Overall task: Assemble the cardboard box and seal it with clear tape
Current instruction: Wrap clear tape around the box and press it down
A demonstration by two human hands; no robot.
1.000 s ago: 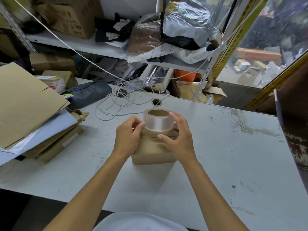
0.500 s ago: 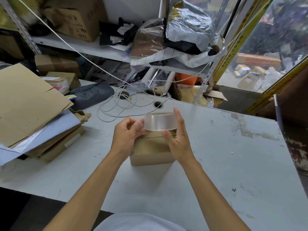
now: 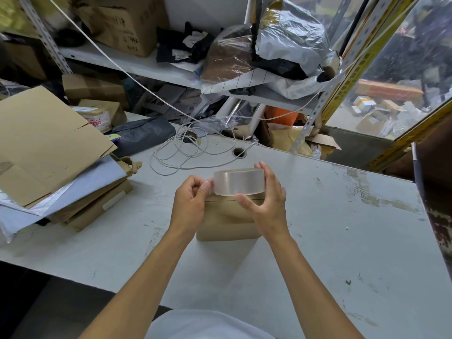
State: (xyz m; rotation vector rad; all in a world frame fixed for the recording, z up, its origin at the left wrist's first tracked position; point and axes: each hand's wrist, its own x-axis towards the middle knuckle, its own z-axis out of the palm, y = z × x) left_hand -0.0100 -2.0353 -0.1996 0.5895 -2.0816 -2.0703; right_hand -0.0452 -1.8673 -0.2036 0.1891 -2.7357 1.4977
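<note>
A small brown cardboard box (image 3: 225, 222) stands on the white table (image 3: 342, 228), its top flaps folded shut. Just above its far edge I hold a roll of clear tape (image 3: 238, 182). My right hand (image 3: 265, 204) wraps the roll from the right, thumb under its front and fingers behind. My left hand (image 3: 192, 203) pinches the roll's left side with thumb and fingertips. The box's middle is partly hidden behind both hands.
A stack of flat cardboard sheets and grey mailers (image 3: 49, 157) lies at the table's left. A loose white cord (image 3: 181, 152) coils beyond the box near a cable hole (image 3: 238, 151). Cluttered shelves (image 3: 137, 67) stand behind; a dark chair edge (image 3: 433, 204) is at right.
The tape roll has tipped from showing its open core to showing its side, and risen slightly. My left fingertips have shifted onto the roll's left edge.
</note>
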